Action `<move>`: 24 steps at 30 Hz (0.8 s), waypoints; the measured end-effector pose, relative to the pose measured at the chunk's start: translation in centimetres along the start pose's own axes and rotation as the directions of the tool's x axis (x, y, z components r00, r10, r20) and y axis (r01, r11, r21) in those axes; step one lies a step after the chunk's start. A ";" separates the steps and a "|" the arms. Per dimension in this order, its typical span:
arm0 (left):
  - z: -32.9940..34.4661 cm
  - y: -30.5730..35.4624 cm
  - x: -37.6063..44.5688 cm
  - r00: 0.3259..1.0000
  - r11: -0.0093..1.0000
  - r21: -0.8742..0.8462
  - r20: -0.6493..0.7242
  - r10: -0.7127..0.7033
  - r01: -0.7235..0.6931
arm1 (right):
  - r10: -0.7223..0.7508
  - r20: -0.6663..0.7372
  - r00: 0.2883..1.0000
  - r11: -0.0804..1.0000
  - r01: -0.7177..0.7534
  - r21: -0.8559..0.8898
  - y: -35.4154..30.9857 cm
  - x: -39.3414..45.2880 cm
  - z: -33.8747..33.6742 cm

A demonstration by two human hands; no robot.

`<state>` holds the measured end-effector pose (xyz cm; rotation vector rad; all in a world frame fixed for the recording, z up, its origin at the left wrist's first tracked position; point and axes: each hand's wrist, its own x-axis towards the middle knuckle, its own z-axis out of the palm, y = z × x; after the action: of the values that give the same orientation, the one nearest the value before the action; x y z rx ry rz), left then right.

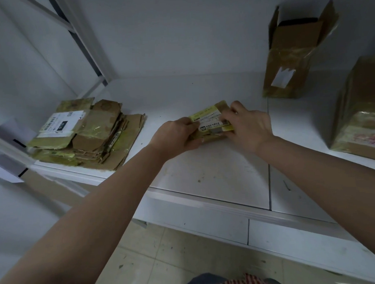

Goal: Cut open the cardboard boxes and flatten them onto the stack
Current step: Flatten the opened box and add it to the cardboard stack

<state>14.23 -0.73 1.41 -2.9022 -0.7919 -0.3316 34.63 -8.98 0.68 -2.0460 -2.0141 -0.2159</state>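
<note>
Left hand (178, 134) and right hand (243, 123) both grip the small taped box (211, 122) between them; light, stiff card, slick tape, so hold its edges

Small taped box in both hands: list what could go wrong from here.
1. The small box is held by both the left hand and the right hand; any blade used would pass close to fingers.
2. The flattened stack already overhangs the shelf edge, so another piece may slide off.
</note>
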 end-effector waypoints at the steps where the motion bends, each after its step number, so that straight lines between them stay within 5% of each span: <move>1: -0.1 0.0 0.1 1.000 0.999 -0.030 0.002 -0.012 0.012 | 0.014 0.009 1.000 1.000 -0.014 -0.013 -0.1 0.1 -0.1; 13: 0.3 -0.1 -0.2 0.973 0.926 -0.321 -0.054 -0.226 0.198 | 0.005 0.016 1.000 0.999 -0.006 0.054 0.4 1.0 -0.5; 18: 0.1 0.1 -0.4 0.862 0.622 -0.716 -0.053 -0.503 0.319 | 0.043 -0.132 0.990 0.985 -0.020 0.172 1.2 2.1 -1.9; 24: -1.1 0.9 0.5 0.813 0.386 -0.869 0.030 -0.582 0.308 | 0.049 -0.150 0.987 0.981 -0.020 0.191 0.5 2.5 -2.3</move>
<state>14.90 -1.42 2.53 -3.1702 -1.8013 -1.6008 35.35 -7.30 3.54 -1.8852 -1.8302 -0.1639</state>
